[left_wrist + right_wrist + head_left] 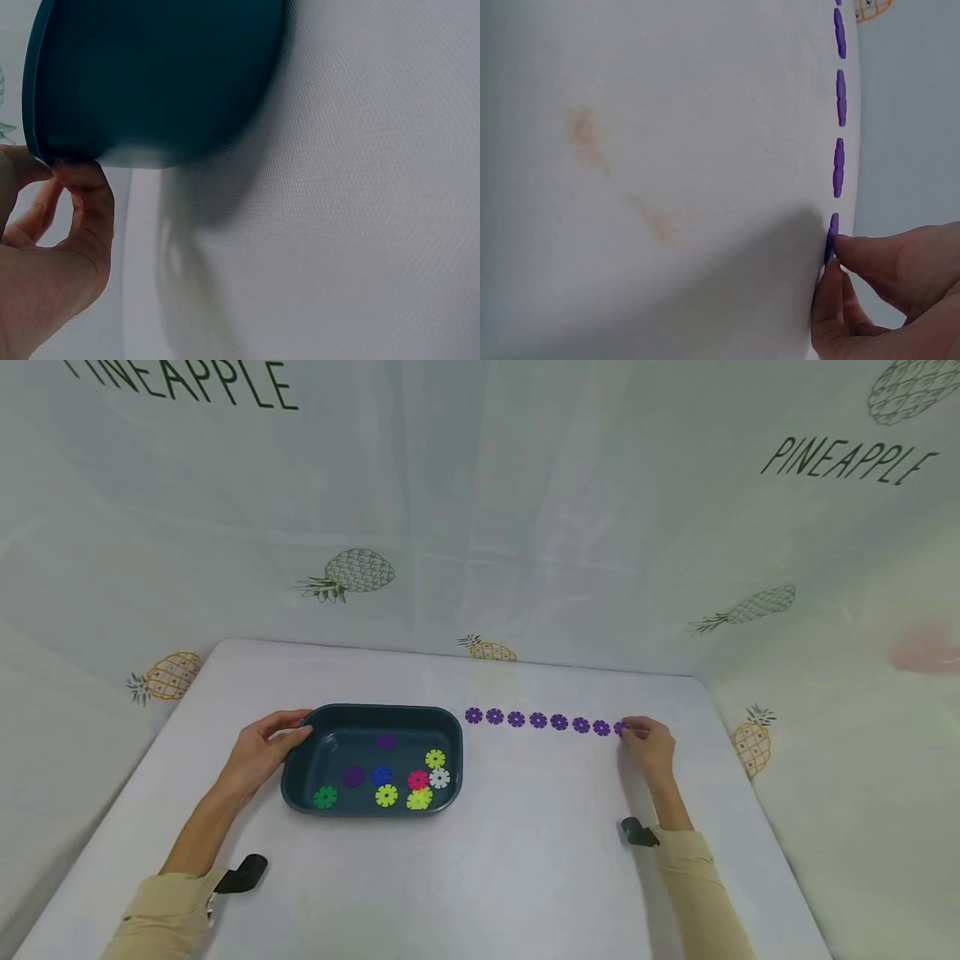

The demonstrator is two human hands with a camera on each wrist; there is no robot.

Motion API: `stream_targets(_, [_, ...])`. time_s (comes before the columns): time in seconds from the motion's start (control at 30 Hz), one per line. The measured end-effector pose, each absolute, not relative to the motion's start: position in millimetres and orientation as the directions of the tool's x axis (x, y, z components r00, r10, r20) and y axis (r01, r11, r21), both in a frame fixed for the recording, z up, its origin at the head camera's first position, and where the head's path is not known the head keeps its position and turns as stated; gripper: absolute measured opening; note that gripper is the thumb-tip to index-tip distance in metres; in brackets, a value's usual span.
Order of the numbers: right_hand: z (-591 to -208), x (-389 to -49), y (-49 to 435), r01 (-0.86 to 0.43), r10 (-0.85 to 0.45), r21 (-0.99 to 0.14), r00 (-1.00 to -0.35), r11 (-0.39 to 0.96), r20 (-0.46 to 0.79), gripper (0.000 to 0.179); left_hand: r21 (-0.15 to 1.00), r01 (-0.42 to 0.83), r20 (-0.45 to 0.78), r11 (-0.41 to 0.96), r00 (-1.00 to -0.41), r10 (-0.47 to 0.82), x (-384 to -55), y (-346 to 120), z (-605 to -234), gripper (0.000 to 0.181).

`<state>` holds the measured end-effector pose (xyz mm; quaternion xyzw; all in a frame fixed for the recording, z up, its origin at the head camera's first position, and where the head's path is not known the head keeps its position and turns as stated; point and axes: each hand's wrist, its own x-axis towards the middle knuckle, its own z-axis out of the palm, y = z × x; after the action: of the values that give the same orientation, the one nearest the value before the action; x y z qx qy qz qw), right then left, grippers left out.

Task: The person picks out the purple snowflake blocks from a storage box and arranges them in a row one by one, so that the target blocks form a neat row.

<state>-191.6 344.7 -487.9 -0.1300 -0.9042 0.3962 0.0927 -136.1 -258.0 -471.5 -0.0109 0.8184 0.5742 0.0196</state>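
A dark teal tray (375,815) stands left of the table's middle, and my left hand (258,750) pinches its upper left rim between thumb and fingers. Up close in the left wrist view, the fingers (90,199) meet under the tray's edge. To the tray's right runs a straight row of several purple notched, flower-shaped discs (537,720), lying flat with small gaps. At the row's right end my right hand (651,747) pinches the last purple disc (832,226) by its edge, at table level; the fingertips hide part of it.
Inside the tray lie loose notched discs: a green disc (325,797), a blue disc (381,775), a pink disc (417,779), a white disc (439,777), two purple and several yellow ones. A pineapple-print curtain (480,527) hangs behind the white table (525,877).
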Motion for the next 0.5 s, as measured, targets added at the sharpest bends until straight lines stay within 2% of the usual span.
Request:
stream_targets(0.3, [-485.0, -190.3, 336.1, 0.188, 0.384, -0.775, -0.920, 0.603, 0.076, 0.027, 0.942, -0.029, -0.036, 0.335, -0.999, 0.014, -137.2, -258.3, -471.5, 0.051])
stream_targets(0.5, [-481.2, -192.4, 326.0, 0.169, 0.370, -0.812, -0.927, 0.559, 0.062, 0.027, 0.945, -0.033, -0.040, 0.325, -0.999, 0.013, -137.6, -258.2, -472.8, 0.051])
